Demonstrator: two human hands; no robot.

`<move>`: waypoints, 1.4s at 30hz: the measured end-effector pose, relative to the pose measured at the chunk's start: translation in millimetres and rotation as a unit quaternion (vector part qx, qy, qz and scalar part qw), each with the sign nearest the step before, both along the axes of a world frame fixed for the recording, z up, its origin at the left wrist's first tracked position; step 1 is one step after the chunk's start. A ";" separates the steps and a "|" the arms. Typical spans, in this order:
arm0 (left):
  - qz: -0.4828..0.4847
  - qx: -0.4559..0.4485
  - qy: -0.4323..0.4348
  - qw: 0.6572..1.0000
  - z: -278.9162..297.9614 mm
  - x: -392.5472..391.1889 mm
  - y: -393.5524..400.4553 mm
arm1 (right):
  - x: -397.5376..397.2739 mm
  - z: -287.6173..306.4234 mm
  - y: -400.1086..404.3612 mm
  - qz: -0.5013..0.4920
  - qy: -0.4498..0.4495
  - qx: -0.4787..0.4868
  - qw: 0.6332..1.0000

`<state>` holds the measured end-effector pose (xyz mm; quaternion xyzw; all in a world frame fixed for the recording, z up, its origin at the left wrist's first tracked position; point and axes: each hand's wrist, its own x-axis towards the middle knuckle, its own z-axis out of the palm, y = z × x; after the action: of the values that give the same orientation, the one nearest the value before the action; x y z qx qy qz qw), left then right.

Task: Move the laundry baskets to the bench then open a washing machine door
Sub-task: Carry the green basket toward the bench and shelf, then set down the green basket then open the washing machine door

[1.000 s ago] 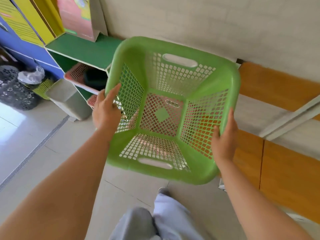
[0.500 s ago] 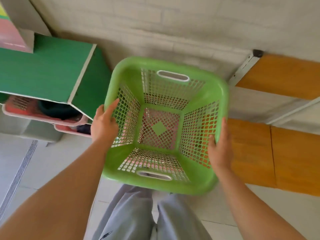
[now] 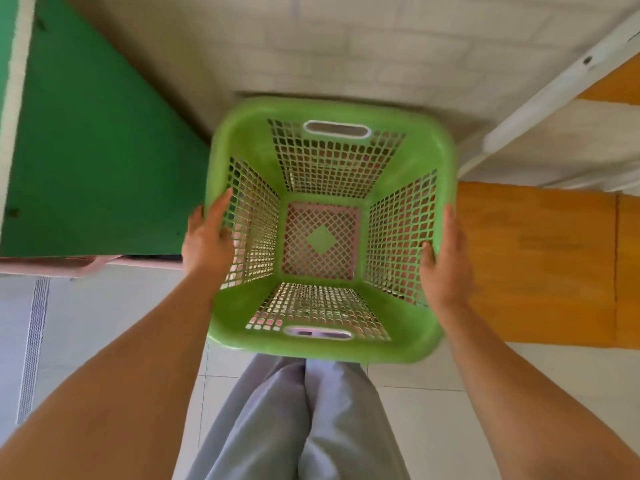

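A green lattice laundry basket (image 3: 412, 327) with an empty inside hangs in the air in front of me, seen from above. My left hand (image 3: 207, 242) grips its left rim with the fingers curled over the edge. My right hand (image 3: 446, 265) grips the right rim the same way. Something pink shows through the basket's mesh floor, and I cannot tell what it is. The orange wooden bench (image 3: 540, 265) lies directly to the basket's right, against the wall. No washing machine is in sight.
A green cabinet top (image 3: 97, 161) stands at the left, with a pink basket edge (image 3: 52, 266) poking out under it. A white metal bar (image 3: 554, 84) crosses the upper right above the bench. My grey-trousered legs (image 3: 304, 420) stand on pale floor tiles.
The view has tilted down and swung right, so the basket now sits lower and level over my legs. The green cabinet has slid to the left edge. Both hands kept their grip.
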<state>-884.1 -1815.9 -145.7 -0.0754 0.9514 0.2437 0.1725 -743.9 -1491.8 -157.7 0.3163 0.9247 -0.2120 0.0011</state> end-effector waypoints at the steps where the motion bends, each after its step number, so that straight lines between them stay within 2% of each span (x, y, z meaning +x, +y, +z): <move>1: -0.004 -0.005 -0.010 1.000 -8.8 -2.3 1.1 | -1.9 -9.9 1.2 0.003 -0.006 -0.001 1.000; 8: -0.031 -0.045 -0.051 0.997 -60.1 -2.5 6.3 | -0.2 -64.7 3.8 -0.003 -0.059 -0.003 0.998; 11: -0.038 -0.041 -0.121 0.991 -82.6 -2.2 5.1 | 5.8 -83.1 -1.6 0.027 -0.128 -0.002 0.991; 14: -0.073 -0.070 -0.178 0.979 -93.6 -2.7 5.4 | 6.8 -88.7 -5.3 0.037 -0.187 -0.001 0.982; 17: -0.096 -0.102 -0.191 0.972 -89.7 -2.0 9.3 | 9.3 -77.5 -9.3 0.057 -0.214 0.021 0.975; 22: -0.148 -0.133 -0.178 0.964 -57.6 9.9 23.8 | 24.7 -41.4 -17.0 0.084 -0.232 0.018 0.969; 33: -0.283 -0.136 -0.110 0.943 43.9 57.0 64.8 | 114.1 68.6 -16.1 0.048 -0.203 0.023 0.978; 42: -0.403 -0.138 -0.050 0.903 107.1 120.1 159.6 | 240.8 116.1 22.6 -0.076 -0.187 -0.011 0.979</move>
<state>-764.0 -1656.3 -38.6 0.2794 0.9148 0.0150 0.2912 -503.1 -1469.2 -41.6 0.4192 0.8793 -0.1588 0.1610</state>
